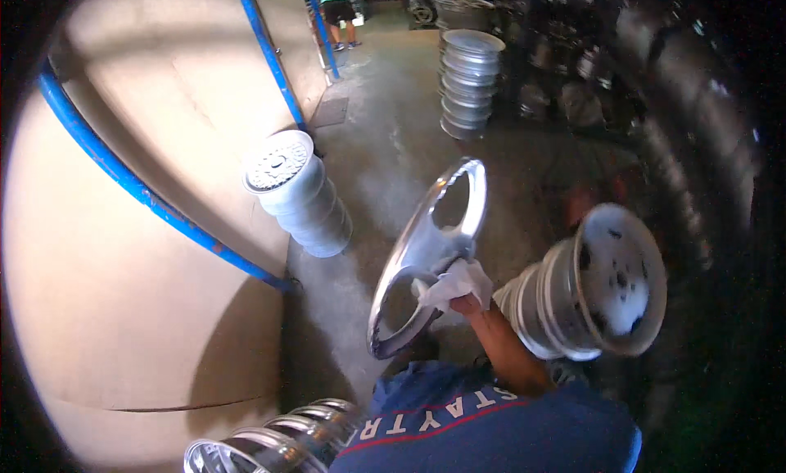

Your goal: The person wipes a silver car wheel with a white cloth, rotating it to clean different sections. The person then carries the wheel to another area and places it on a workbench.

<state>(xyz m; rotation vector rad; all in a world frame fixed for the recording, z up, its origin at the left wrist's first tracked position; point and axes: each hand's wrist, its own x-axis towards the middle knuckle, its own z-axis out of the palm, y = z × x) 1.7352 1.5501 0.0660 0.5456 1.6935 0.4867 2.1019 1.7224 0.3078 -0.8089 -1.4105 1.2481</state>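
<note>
My right hand (467, 303) is closed around a crumpled white cloth (458, 281). It presses the cloth against a shiny metal wheel piece (442, 242), a bright ring with a broad web across it and large openings. The piece is tilted nearly upright in front of my body. My left hand does not show; the wheel piece and my blue shirt (491, 428) may hide it. Just right of my forearm stands a stack of metal wheel rims (565, 297) with a worn white top face.
Left of centre, another rim stack (307, 203) stands by a pale wall (164, 293) with blue pipes (155, 207). A taller rim stack (471, 84) is farther back. Polished rims (270, 448) lie at lower left. Far off stands a person (336, 14). Dark clutter fills the right.
</note>
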